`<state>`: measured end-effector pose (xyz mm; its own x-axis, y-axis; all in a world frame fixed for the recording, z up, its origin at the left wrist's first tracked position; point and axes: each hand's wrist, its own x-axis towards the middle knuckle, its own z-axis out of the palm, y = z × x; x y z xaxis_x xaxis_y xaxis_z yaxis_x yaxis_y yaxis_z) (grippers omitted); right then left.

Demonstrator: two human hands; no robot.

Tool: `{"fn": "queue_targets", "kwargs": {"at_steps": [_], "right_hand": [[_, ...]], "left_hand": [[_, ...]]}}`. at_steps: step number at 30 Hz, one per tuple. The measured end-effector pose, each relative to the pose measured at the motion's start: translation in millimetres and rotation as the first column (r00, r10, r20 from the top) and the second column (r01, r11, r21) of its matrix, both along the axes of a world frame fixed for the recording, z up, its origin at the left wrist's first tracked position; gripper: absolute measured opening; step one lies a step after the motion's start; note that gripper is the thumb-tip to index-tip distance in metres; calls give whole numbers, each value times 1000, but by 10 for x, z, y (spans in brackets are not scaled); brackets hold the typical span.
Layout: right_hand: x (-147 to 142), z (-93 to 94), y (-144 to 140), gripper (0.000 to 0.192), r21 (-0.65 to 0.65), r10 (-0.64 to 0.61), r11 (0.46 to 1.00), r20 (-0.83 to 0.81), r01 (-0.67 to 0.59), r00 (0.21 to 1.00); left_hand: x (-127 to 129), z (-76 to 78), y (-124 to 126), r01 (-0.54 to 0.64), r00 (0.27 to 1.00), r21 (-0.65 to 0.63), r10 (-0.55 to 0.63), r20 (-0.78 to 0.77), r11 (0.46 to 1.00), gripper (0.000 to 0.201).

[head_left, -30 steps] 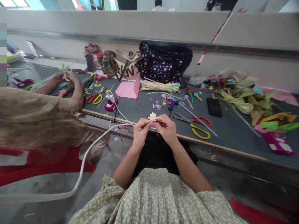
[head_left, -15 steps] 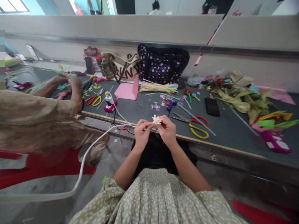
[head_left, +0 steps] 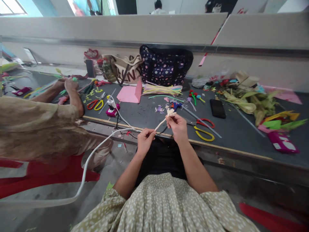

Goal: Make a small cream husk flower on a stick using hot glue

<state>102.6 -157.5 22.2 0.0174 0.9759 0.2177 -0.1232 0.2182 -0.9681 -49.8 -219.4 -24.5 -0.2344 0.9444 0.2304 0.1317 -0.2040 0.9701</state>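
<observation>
Holding a small cream flower point(head_left: 171, 112) on a thin pale stem, the person works at the near edge of the dark table point(head_left: 241, 135). The flower looks like a tuft of short, frayed petals, off-white, at the upper end of a slanted stem that runs down toward 8 o'clock. The right hand point(head_left: 178, 127) has its fingertips pinched shut on the stem just below the petals. The left hand point(head_left: 145, 140) is curled closed around the lower end of the stem, lower and at 8 o'clock from the right hand.

Just beyond the flower, at 12 o'clock, lies a blue glue gun point(head_left: 175, 106) among paper scraps. At 3 o'clock from the right hand lie scissors point(head_left: 204, 129) with red and yellow handles. A black phone point(head_left: 217, 108) rests farther off at 2 o'clock. A white cable point(head_left: 91, 154) runs off the table toward 8 o'clock. A dotted bag point(head_left: 166, 66) stands at the far edge at 12 o'clock. At 9 o'clock, a co-worker's hands point(head_left: 69, 85) are busy over coloured stems.
</observation>
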Motion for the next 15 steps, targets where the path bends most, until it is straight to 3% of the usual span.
{"fn": "queue_targets", "kwargs": {"at_steps": [3, 6, 11, 15], "right_hand": [[-39, -11, -30, 29, -115, 102, 988, 7, -100, 995], [-87, -27, -63, 28, -138, 128, 983, 44, -121, 991], [-99, -70, -9, 27, -104, 62, 993, 57, -56, 996], [34, -88, 84, 25, -58, -22, 998, 2, 22, 1000]], "left_hand": [[15, 16, -6, 10, 998, -42, -8, 57, 999, 16], [27, 17, -6, 30, 995, -58, -24, 97, 998, 17], [15, -22, -28, 73, 982, -126, -49, 181, 989, 19], [-58, -142, -118, 129, 980, -188, -95, 177, 974, 21]]}}
